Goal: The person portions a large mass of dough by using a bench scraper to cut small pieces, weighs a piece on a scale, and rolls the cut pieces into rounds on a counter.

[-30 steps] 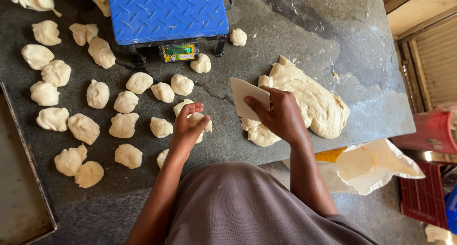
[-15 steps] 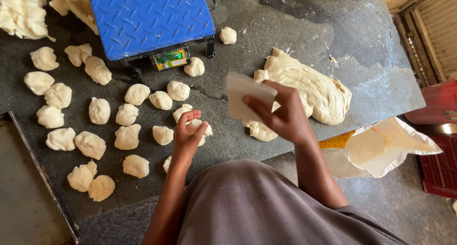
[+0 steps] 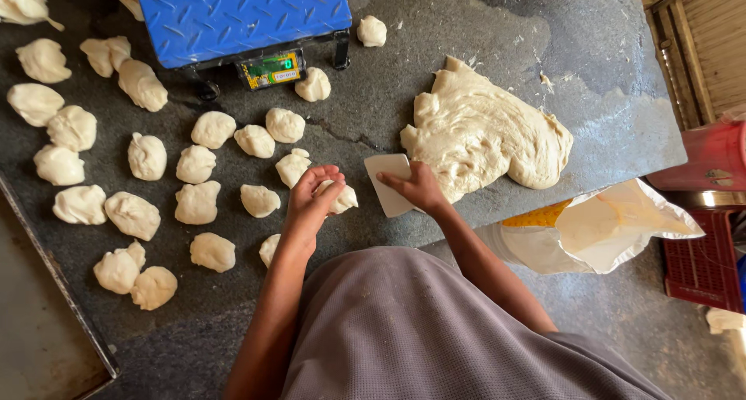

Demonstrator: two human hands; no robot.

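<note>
Soft daylight, sharp focus, brighter right edge.

Cream dough pieces (image 3: 196, 203), blue diamond-patterned scale (image 3: 233, 15), dark grey speckled counter (image 3: 482, 27).

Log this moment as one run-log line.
left hand: cupping small pale dough piece | right hand: pressing flat white scraper on grey stone table beside large dough mass | blue scale: behind

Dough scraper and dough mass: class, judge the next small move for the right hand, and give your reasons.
Probably press the white scraper into the near edge of the big dough mass to cut a portion. The right hand rests on the scraper beside that edge, while the left hand holds a small dough piece.
</note>
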